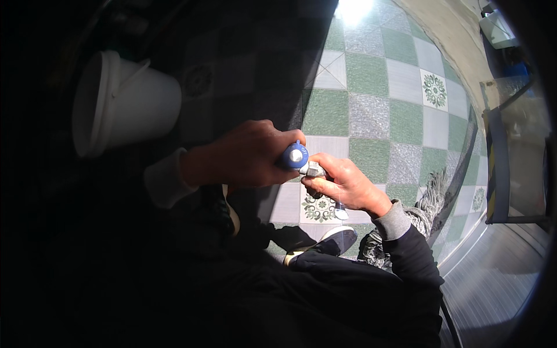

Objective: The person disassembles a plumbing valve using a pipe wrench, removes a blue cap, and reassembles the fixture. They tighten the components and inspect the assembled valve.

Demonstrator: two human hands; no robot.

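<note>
My left hand (246, 153) reaches in from the shaded side, its fingers closed around a piece topped by a round blue knob (296, 155) with a silvery centre. Right beside the knob is a small grey angular fitting (314, 169), pinched between the thumb and forefinger of my right hand (351, 184). Knob and fitting look joined, though the fingers cover most of what lies between and beneath them. Both hands are at mid-picture above the floor, the right one in sunlight.
A white bucket (142, 101) with a handle is in shadow at the left. Grey mop strands (430, 203) lie on the green and grey tiled floor (366, 113), near my dark shoe (339, 239). At the right are a dark-framed item (500, 168) and a ridged metal surface (493, 272).
</note>
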